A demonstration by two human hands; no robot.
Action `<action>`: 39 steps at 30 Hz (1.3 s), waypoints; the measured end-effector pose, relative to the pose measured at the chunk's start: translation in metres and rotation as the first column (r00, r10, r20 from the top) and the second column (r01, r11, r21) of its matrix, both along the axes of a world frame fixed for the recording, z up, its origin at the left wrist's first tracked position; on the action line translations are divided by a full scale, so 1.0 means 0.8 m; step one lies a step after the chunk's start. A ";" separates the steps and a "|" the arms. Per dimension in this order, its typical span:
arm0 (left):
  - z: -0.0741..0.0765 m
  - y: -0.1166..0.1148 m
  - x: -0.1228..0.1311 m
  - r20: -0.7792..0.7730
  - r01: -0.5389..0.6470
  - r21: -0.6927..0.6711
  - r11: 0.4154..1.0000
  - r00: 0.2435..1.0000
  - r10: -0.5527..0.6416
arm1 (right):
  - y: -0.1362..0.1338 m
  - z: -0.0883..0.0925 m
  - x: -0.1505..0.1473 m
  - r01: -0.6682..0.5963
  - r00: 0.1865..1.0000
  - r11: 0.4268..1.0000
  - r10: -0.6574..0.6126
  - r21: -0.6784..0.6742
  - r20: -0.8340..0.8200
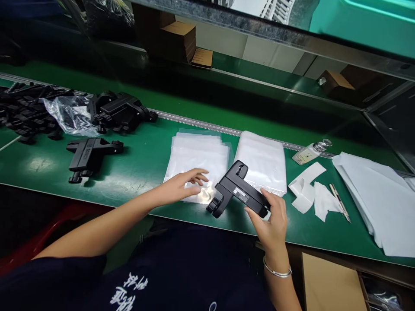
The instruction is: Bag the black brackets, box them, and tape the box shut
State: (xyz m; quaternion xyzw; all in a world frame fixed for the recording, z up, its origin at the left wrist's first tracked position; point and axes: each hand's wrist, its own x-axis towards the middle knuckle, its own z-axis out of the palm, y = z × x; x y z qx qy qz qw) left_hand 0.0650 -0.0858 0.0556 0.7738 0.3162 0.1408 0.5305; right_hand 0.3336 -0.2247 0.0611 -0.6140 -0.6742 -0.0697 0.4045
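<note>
My right hand (274, 216) grips one end of a black plastic bracket (238, 190) between thumb and fingers. The bracket has a small label and is held above the front of the green table (142, 172). My left hand (186, 185) is open just left of it, over a stack of clear plastic bags (197, 151), its fingers apart and not touching the bracket. A second, whiter stack of bags (262, 160) lies behind the bracket. Another black bracket (87, 157) rests on the table at the left.
More black brackets (119, 110) and crumpled plastic (69, 114) lie at the far left. Right of the bags are a small bottle (311, 152), torn paper (304, 190), a pen (339, 203) and white sheets (379, 194). A metal-edged shelf (259, 32) overhangs the back.
</note>
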 end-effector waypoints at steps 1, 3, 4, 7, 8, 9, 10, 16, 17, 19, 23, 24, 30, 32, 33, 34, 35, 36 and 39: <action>0.003 0.000 0.007 0.111 -0.018 -0.098 0.995 0.993 0.029 | 0.002 0.001 -0.004 -0.038 0.999 0.999 0.038 0.028 0.014; 0.004 -0.004 0.022 0.274 0.008 -0.247 0.969 0.960 0.062 | 0.004 0.004 -0.013 -0.117 0.992 0.990 0.114 0.072 0.052; 0.004 -0.006 0.028 0.328 0.027 -0.283 0.959 0.942 0.070 | 0.005 0.006 -0.016 -0.148 0.987 0.986 0.142 0.079 0.073; 0.002 -0.011 0.036 0.411 0.047 -0.310 0.950 0.907 0.089 | 0.006 0.011 -0.024 -0.189 0.976 0.980 0.181 0.063 0.117; 0.002 -0.012 0.036 0.420 0.048 -0.317 0.947 0.903 0.095 | 0.006 0.012 -0.026 -0.196 0.974 0.979 0.188 0.058 0.123; 0.001 -0.012 0.034 0.423 0.044 -0.327 0.944 0.900 0.104 | 0.007 0.013 -0.026 -0.204 0.973 0.977 0.197 0.053 0.124; 0.002 -0.012 0.033 0.419 0.037 -0.341 0.939 0.900 0.116 | 0.008 0.013 -0.026 -0.213 0.971 0.976 0.206 0.052 0.121; 0.011 -0.010 0.028 0.291 -0.021 -0.469 0.883 0.940 0.177 | 0.014 0.012 -0.013 -0.310 0.928 0.944 0.325 -0.109 0.181; 0.013 -0.010 0.029 0.260 -0.033 -0.480 0.877 0.949 0.178 | 0.014 0.011 -0.011 -0.322 0.920 0.935 0.347 -0.150 0.183; 0.016 -0.009 0.031 0.212 -0.055 -0.492 0.869 0.960 0.181 | 0.013 0.010 -0.008 -0.327 0.923 0.923 0.358 -0.201 0.142; 0.011 -0.004 0.035 0.225 -0.040 -0.466 0.884 0.961 0.163 | 0.010 0.011 -0.011 -0.249 0.964 0.936 0.215 -0.249 -0.158; 0.007 -0.003 0.034 0.218 -0.055 -0.408 0.911 0.963 0.156 | 0.009 0.012 -0.013 -0.220 0.953 0.938 0.149 -0.266 -0.263; -0.036 -0.021 0.015 -0.406 0.197 0.395 0.897 0.914 -0.022 | 0.001 0.017 -0.007 -0.112 0.814 0.922 -0.129 -0.372 -0.566; -0.051 -0.030 0.006 -0.536 0.378 0.508 0.774 0.842 -0.059 | 0.000 0.016 -0.003 -0.103 0.792 0.915 -0.162 -0.390 -0.589; -0.057 -0.034 0.002 -0.558 0.416 0.542 0.731 0.828 -0.058 | -0.001 0.015 -0.001 -0.102 0.784 0.914 -0.170 -0.394 -0.597; -0.062 -0.036 -0.001 -0.563 0.433 0.565 0.702 0.825 -0.057 | -0.001 0.014 -0.001 -0.101 0.779 0.914 -0.174 -0.394 -0.603; -0.067 -0.038 -0.005 -0.558 0.440 0.580 0.686 0.828 -0.060 | -0.001 0.013 0.000 -0.100 0.776 0.915 -0.174 -0.392 -0.606; -0.070 -0.039 -0.008 -0.545 0.434 0.588 0.683 0.836 -0.063 | -0.001 0.013 0.000 -0.102 0.775 0.915 -0.173 -0.390 -0.608; -0.074 -0.035 -0.014 -0.462 0.341 0.558 0.757 0.885 -0.057 | 0.000 0.013 -0.001 -0.109 0.769 0.913 -0.174 -0.393 -0.616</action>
